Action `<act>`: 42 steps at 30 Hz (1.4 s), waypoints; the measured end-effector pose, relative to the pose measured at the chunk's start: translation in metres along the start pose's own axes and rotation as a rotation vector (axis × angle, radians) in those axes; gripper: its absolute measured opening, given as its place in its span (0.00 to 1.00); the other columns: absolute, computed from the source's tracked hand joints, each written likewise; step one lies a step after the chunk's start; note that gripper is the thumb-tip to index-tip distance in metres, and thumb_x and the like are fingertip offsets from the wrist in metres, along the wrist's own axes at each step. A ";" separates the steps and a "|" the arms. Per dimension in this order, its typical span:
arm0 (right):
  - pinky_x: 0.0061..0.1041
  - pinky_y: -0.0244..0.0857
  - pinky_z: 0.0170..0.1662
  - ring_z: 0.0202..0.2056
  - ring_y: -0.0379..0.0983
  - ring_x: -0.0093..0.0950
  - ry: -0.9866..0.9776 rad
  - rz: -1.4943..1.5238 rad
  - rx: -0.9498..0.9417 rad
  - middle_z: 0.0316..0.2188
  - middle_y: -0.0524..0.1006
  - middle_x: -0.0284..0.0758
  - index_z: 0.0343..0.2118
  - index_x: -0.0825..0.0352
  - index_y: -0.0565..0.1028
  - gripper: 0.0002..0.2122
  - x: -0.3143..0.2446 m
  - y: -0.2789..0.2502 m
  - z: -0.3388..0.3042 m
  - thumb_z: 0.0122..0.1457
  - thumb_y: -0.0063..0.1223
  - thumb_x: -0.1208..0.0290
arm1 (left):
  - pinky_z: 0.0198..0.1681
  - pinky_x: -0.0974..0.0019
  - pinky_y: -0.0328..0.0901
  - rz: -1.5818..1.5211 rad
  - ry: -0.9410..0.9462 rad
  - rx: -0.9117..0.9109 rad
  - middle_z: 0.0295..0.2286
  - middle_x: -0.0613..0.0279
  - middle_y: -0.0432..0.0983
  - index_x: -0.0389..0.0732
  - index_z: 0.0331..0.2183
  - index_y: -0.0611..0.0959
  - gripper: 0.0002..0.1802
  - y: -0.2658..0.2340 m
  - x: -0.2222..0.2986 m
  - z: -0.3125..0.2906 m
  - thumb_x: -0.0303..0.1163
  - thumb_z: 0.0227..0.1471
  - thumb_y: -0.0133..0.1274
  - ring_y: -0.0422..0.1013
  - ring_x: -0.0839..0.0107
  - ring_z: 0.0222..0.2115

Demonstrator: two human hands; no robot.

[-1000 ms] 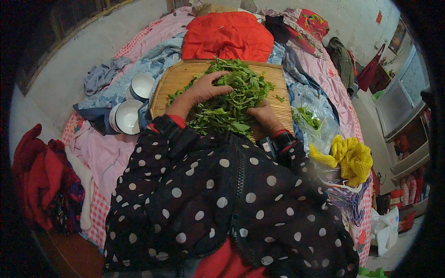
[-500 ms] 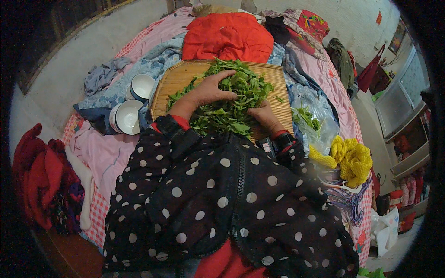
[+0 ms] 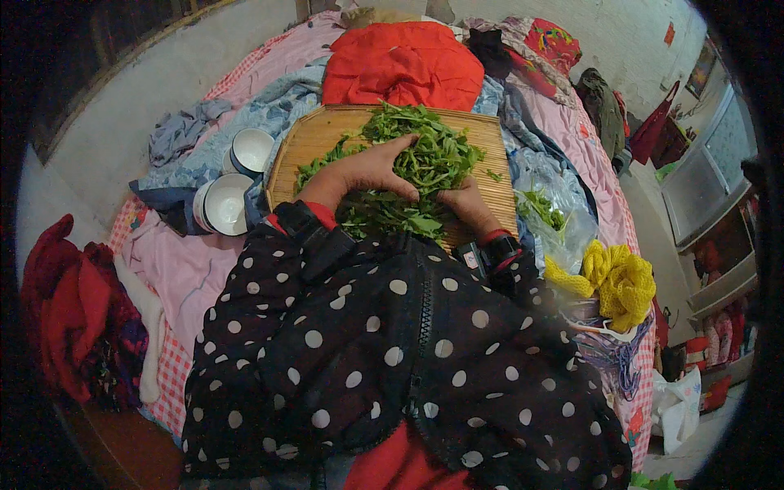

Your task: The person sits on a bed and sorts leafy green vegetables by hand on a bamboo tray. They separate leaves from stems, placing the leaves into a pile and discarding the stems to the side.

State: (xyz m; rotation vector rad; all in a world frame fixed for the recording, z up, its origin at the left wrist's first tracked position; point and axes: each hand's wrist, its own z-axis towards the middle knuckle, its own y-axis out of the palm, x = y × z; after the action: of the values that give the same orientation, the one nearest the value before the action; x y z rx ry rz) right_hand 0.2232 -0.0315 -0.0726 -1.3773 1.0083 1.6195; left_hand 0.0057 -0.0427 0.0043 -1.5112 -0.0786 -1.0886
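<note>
A loose heap of leafy greens (image 3: 433, 159) lies on a slatted bamboo board (image 3: 482, 131) in front of me. From the left, my left hand (image 3: 369, 170) curves round a clump of the greens, its thumb and forefinger wide apart with stems between them. My right hand (image 3: 469, 204) grips the same heap at its near right side; its fingertips are partly hidden among the leaves. A few leaf scraps lie apart on the board's right side.
Two white bowls (image 3: 224, 204) stand left of the board. On the right are a clear plastic bag (image 3: 563, 192) with more greens and a yellow knitted cloth (image 3: 625, 286). Red fabric (image 3: 400, 65) lies beyond the board, on a bed with rumpled bedding.
My left hand has turned and lowered slightly, its thumb moving nearer to me round the greens. The clump between my hands has shifted a little; my right hand stays nearly in place.
</note>
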 end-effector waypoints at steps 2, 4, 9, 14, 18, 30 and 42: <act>0.27 0.67 0.42 0.37 0.73 0.29 0.000 0.006 0.000 0.38 0.75 0.38 0.44 0.74 0.68 0.22 -0.001 0.001 -0.001 0.42 0.56 0.81 | 0.57 0.64 0.49 0.000 0.004 -0.007 0.54 0.44 0.55 0.32 0.56 0.53 0.59 0.001 0.000 0.000 0.45 0.27 0.67 0.54 0.59 0.55; 0.27 0.67 0.42 0.37 0.73 0.29 -0.010 0.015 -0.014 0.38 0.75 0.38 0.44 0.74 0.68 0.22 -0.001 0.001 -0.001 0.42 0.56 0.81 | 0.56 0.66 0.50 -0.009 0.002 0.005 0.53 0.45 0.57 0.33 0.56 0.54 0.57 0.003 -0.002 0.001 0.43 0.28 0.66 0.55 0.59 0.54; 0.27 0.67 0.42 0.38 0.73 0.29 -0.007 0.033 -0.014 0.39 0.75 0.38 0.44 0.73 0.68 0.22 0.003 -0.001 0.002 0.43 0.56 0.81 | 0.53 0.67 0.55 -0.082 -0.009 0.076 0.49 0.46 0.62 0.35 0.55 0.57 0.52 0.009 -0.014 0.005 0.39 0.29 0.63 0.61 0.61 0.50; 0.27 0.67 0.43 0.38 0.72 0.29 -0.001 0.013 -0.023 0.39 0.75 0.38 0.45 0.73 0.68 0.21 0.005 -0.003 0.002 0.44 0.55 0.81 | 0.51 0.68 0.58 -0.133 -0.004 0.162 0.46 0.49 0.68 0.36 0.53 0.64 0.46 0.013 -0.023 0.008 0.35 0.29 0.62 0.65 0.62 0.47; 0.27 0.67 0.43 0.38 0.72 0.29 -0.024 0.007 -0.042 0.39 0.75 0.38 0.45 0.73 0.68 0.21 0.002 -0.003 0.001 0.44 0.56 0.81 | 0.50 0.68 0.59 -0.169 0.013 0.185 0.44 0.51 0.69 0.36 0.51 0.66 0.43 0.013 -0.026 0.009 0.33 0.29 0.62 0.67 0.64 0.45; 0.26 0.67 0.42 0.37 0.73 0.28 -0.002 -0.013 -0.020 0.39 0.75 0.37 0.44 0.72 0.69 0.21 -0.006 0.002 -0.004 0.43 0.57 0.80 | 0.54 0.67 0.54 -0.101 -0.003 0.116 0.50 0.46 0.63 0.35 0.55 0.59 0.51 0.010 -0.016 0.004 0.36 0.28 0.65 0.60 0.61 0.51; 0.27 0.67 0.42 0.37 0.73 0.28 -0.043 -0.010 -0.035 0.39 0.75 0.37 0.45 0.71 0.69 0.21 0.002 -0.001 0.000 0.44 0.57 0.79 | 0.50 0.69 0.58 -0.235 0.006 0.172 0.46 0.53 0.68 0.38 0.53 0.64 0.45 0.014 -0.029 0.009 0.30 0.30 0.63 0.65 0.67 0.47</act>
State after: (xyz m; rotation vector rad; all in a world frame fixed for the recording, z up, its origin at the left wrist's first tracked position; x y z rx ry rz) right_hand 0.2232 -0.0308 -0.0749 -1.3628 0.9504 1.6596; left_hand 0.0029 -0.0243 -0.0237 -1.3664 -0.3442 -1.2396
